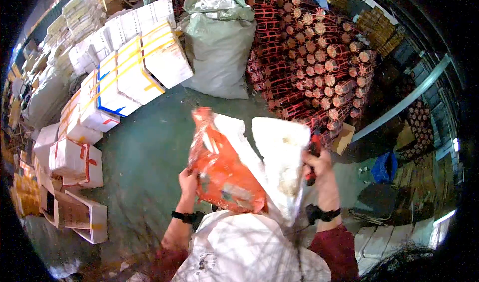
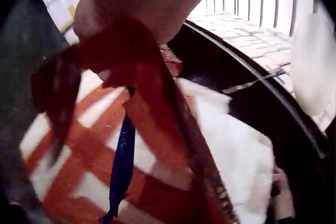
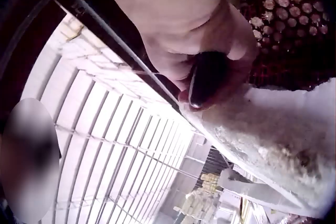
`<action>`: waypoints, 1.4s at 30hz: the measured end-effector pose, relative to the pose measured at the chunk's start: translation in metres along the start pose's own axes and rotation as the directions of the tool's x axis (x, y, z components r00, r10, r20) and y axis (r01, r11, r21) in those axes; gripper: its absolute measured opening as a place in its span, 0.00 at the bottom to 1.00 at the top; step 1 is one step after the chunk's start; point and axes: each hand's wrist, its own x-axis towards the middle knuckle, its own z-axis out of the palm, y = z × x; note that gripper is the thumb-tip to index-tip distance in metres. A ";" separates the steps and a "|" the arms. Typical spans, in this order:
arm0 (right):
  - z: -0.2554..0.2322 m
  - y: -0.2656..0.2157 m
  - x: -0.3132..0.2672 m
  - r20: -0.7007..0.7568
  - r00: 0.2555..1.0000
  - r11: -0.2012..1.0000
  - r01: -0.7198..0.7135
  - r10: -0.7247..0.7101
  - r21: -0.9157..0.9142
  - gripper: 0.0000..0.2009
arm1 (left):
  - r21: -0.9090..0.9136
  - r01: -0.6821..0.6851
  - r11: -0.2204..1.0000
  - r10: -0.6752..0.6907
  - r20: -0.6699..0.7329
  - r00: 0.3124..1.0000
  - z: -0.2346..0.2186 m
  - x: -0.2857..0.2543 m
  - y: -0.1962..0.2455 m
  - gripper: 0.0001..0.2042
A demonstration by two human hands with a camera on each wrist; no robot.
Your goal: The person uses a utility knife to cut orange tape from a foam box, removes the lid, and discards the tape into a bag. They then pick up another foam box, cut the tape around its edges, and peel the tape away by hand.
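My left hand (image 1: 188,183) grips the edge of a sheet of orange-red tape (image 1: 225,170) that covers part of a white foam box piece (image 1: 279,147). In the left wrist view, loose red tape (image 2: 131,50) hangs by the fingers, and a dark blue strip (image 2: 122,166) lies over the orange-banded foam. My right hand (image 1: 322,170) holds a tool with a red and black handle (image 1: 313,147), against the foam's right edge. Its dark handle end (image 3: 210,74) pokes out of the curled fingers in the right wrist view; the working end is hidden.
White foam boxes (image 1: 132,77) with yellow, blue and red tape line the left side. Ahead stands a full pale green sack (image 1: 219,52), beside a tall stack of red-netted bundles (image 1: 319,57). A blue container (image 1: 384,168) sits at the right. Green floor (image 1: 142,147) shows between.
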 end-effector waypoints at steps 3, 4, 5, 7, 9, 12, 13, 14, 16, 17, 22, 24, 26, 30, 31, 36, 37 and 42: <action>-0.037 -0.001 0.012 -0.012 1.000 0.987 -0.003 0.005 0.163 0.15 | -0.068 -0.092 0.993 0.091 -0.016 0.996 -0.028 0.027 -0.051 0.07; -0.045 0.003 0.017 -0.006 1.000 0.979 -0.028 0.029 0.204 0.14 | -0.077 -0.080 0.994 0.078 -0.019 0.997 -0.027 0.029 -0.046 0.06; -0.047 0.008 0.020 0.005 0.999 0.969 -0.053 0.054 0.242 0.13 | -0.087 -0.068 0.994 0.066 -0.026 0.997 -0.029 0.033 -0.044 0.06; -0.039 -0.001 0.015 -0.010 1.000 0.966 -0.019 0.023 0.259 0.13 | -0.061 -0.067 0.996 0.065 -0.026 0.998 -0.033 0.038 -0.039 0.06; -0.029 -0.003 0.014 -0.067 0.995 0.965 -0.059 0.078 0.257 0.14 | -0.142 -0.098 0.985 0.089 -0.068 0.994 -0.024 0.027 -0.014 0.06; -0.032 0.005 0.023 0.016 1.000 0.966 -0.026 0.023 0.258 0.16 | -0.246 -0.111 0.963 0.115 -0.001 0.993 -0.027 0.016 0.018 0.05; -0.030 0.003 0.022 0.005 0.999 0.967 -0.037 0.037 0.253 0.17 | -0.290 -0.155 0.944 0.170 0.028 0.985 -0.026 0.014 0.024 0.05; -0.026 0.000 0.021 -0.005 0.998 0.967 -0.052 0.055 0.251 0.18 | -0.331 -0.195 0.923 0.224 0.054 0.973 -0.026 0.009 0.030 0.05; -0.026 -0.002 0.022 0.008 0.997 0.969 -0.075 0.075 0.234 0.19 | -0.316 -0.174 0.933 0.217 0.107 0.970 -0.019 -0.012 0.064 0.04; -0.029 0.002 0.027 0.033 0.997 0.973 -0.080 0.074 0.215 0.20 | -0.337 -0.203 0.920 0.258 0.126 0.958 -0.015 -0.013 0.065 0.04; -0.022 0.002 0.029 0.023 0.998 0.986 -0.058 0.055 0.153 0.21 | -0.265 -0.240 0.934 0.288 0.161 0.944 -0.010 -0.029 0.092 0.04; -0.021 -0.004 0.025 0.037 0.998 0.994 -0.046 0.043 0.094 0.20 | -0.212 -0.369 0.905 0.403 0.153 0.902 -0.010 -0.022 0.089 0.04; -0.019 -0.007 0.021 0.060 0.998 0.998 -0.024 0.020 0.056 0.19 | -0.270 -0.279 0.922 0.326 0.148 0.934 -0.010 -0.027 0.094 0.05; -0.020 -0.007 0.024 0.051 0.998 0.999 -0.025 0.023 0.028 0.14 | -0.237 -0.253 0.938 0.288 0.125 0.950 -0.012 -0.033 0.101 0.05; -0.020 -0.006 0.025 0.046 0.999 0.999 -0.023 0.021 0.039 0.13 | -0.237 -0.273 0.932 0.304 0.108 0.946 -0.009 -0.032 0.099 0.05; -0.021 -0.005 0.040 0.081 0.996 1.000 -0.026 0.027 -0.010 0.11 | -0.188 -0.247 0.951 0.287 0.233 0.929 0.002 -0.054 0.129 0.05; -0.014 -0.009 0.036 0.086 0.996 1.000 0.006 -0.005 -0.019 0.11 | -0.179 -0.250 0.951 0.291 0.257 0.922 0.004 -0.056 0.130 0.05; -0.016 0.073 0.060 0.033 0.996 0.985 0.089 -0.085 -0.149 0.16 | -0.211 -0.297 0.931 0.351 0.304 0.885 0.012 -0.051 0.123 0.03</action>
